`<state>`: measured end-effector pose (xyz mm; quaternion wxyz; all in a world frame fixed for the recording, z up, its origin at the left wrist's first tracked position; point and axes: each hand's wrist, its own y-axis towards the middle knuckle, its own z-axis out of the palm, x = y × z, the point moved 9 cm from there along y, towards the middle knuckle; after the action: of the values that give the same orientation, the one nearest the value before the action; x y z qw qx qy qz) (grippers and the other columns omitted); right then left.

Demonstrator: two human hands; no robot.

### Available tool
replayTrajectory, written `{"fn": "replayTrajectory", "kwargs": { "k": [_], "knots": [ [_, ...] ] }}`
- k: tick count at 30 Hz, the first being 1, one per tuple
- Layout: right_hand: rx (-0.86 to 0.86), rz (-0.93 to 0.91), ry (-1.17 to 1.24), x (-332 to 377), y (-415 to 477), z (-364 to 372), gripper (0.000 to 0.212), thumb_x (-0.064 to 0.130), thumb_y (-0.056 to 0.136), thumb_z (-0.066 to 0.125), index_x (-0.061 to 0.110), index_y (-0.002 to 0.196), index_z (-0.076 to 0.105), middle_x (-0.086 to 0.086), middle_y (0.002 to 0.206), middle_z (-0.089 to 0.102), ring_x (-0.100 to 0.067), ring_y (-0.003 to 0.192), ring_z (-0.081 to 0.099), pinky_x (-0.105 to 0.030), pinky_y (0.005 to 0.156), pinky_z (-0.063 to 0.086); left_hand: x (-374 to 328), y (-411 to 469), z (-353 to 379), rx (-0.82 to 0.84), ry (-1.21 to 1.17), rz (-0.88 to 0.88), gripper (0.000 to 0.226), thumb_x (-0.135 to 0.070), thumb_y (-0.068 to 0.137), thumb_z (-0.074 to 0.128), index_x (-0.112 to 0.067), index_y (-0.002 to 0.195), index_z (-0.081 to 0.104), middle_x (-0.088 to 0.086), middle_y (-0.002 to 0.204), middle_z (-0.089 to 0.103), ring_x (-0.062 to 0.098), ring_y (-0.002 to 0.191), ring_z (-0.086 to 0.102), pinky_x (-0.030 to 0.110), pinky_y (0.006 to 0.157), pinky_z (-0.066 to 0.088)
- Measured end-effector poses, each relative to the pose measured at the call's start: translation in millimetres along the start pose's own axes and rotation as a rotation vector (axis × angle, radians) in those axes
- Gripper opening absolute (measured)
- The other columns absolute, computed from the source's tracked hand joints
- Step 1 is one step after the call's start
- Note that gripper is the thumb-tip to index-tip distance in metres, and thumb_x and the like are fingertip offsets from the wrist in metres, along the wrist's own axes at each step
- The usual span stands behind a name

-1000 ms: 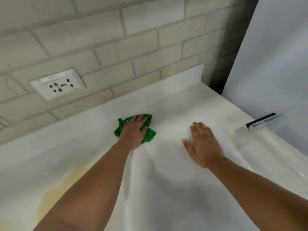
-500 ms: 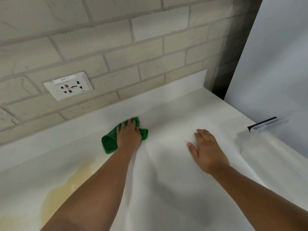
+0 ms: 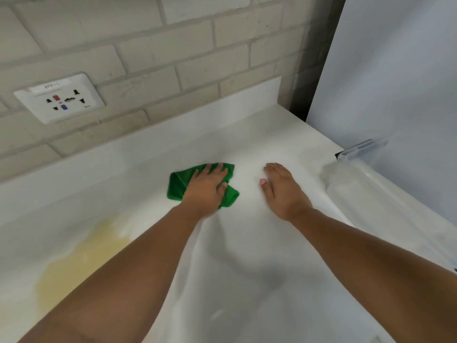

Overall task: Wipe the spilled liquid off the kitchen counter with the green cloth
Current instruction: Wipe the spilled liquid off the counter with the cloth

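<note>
Two hands are on the bench [image 3: 247, 256]. Your left hand [image 3: 206, 188] lies flat on the green cloth [image 3: 178, 184], fingers straight and pressing it down rather than gripping it. Your right hand [image 3: 279, 191] rests palm-down on bare surface, fingers straight, holding nothing. The cloth sits bunched near the back of the bench, below the brick wall [image 3: 173, 45]. Half a second ago it had swung out to the left; it has since come back rightward and now lies just beside your right hand, with only a narrow gap between them. That stroke covered ground that looks already white and dry. The yellow puddle [image 3: 74, 263], at the near left below the socket [image 3: 59, 99], looks the same in outline and colour as it did a second ago, and the cloth remains well apart from it. Judgement: the main spill is not yet touched, so most of the job is left. The next passes need to travel left and toward you. The clear tub [image 3: 358, 194] on the right is close to your right hand, so mind it when you shift your weight.
</note>
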<state>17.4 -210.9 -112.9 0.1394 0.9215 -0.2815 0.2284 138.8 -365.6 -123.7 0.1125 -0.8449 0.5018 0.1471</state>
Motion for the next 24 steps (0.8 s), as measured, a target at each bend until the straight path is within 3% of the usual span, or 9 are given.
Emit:
{"fn": "replayTrajectory", "kwargs": {
  "k": [5, 11, 16, 18, 21, 24],
  "knots": [
    [0.041, -0.040, 0.121, 8.3, -44.0, -16.3, 0.063, 0.046, 0.098, 0.028, 0.007, 0.140, 0.052, -0.009, 0.147, 0.050, -0.022, 0.139, 0.041, -0.029, 0.117, 0.027, -66.5, -69.5, 32.8, 0.073, 0.091, 0.102, 0.052, -0.037, 0.104, 0.032, -0.027, 0.155, 0.026, -0.009, 0.163, 0.017, 0.020, 0.152, 0.009, 0.045, 0.123, 0.006],
    [0.045, -0.189, 0.101, 6.0, -151.6, -40.2, 0.053, 0.038, 0.103, 0.032, 0.006, 0.137, 0.055, -0.010, 0.143, 0.054, -0.023, 0.138, 0.043, -0.042, 0.117, 0.033, -147.3, -151.1, 65.7, 0.087, 0.052, 0.200, 0.054, -0.042, 0.102, 0.032, -0.028, 0.154, 0.030, -0.009, 0.162, 0.023, 0.019, 0.152, 0.008, 0.044, 0.124, 0.002],
    [0.087, -0.183, -0.027, -15.6, -210.8, -45.6, 0.058, 0.043, 0.104, 0.026, 0.006, 0.142, 0.049, -0.008, 0.148, 0.048, -0.021, 0.143, 0.034, -0.046, 0.118, 0.029, -186.0, -224.1, 83.2, 0.118, -0.013, 0.344, 0.054, -0.046, 0.101, 0.032, -0.030, 0.153, 0.032, -0.014, 0.161, 0.022, 0.012, 0.152, 0.001, 0.038, 0.122, -0.005],
    [0.094, -0.175, -0.071, -26.2, -225.6, -50.0, 0.060, 0.045, 0.104, 0.023, 0.007, 0.145, 0.045, -0.006, 0.153, 0.043, -0.019, 0.147, 0.027, -0.045, 0.120, 0.025, -169.5, -234.6, 76.7, 0.110, -0.060, 0.351, 0.051, -0.046, 0.101, 0.036, -0.030, 0.150, 0.039, -0.016, 0.159, 0.026, 0.011, 0.151, 0.010, 0.038, 0.122, 0.003],
    [0.084, -0.167, -0.107, -42.1, -243.1, -61.3, 0.061, 0.046, 0.105, 0.022, 0.007, 0.147, 0.042, -0.005, 0.156, 0.038, -0.018, 0.149, 0.022, -0.044, 0.121, 0.022, -122.3, -208.5, 56.5, 0.016, -0.004, 0.226, 0.052, -0.045, 0.098, 0.037, -0.025, 0.144, 0.048, -0.004, 0.154, 0.040, 0.026, 0.145, 0.033, 0.050, 0.119, 0.021],
    [0.043, -0.148, -0.093, -58.8, -261.3, -77.8, 0.059, 0.045, 0.104, 0.027, 0.006, 0.147, 0.042, -0.007, 0.155, 0.039, -0.019, 0.149, 0.024, -0.047, 0.119, 0.028, -88.8, -154.6, 42.9, -0.007, 0.051, -0.145, 0.058, -0.048, 0.100, 0.027, -0.023, 0.152, 0.035, -0.002, 0.161, 0.027, 0.029, 0.150, 0.020, 0.050, 0.121, 0.012]
  ]
}}
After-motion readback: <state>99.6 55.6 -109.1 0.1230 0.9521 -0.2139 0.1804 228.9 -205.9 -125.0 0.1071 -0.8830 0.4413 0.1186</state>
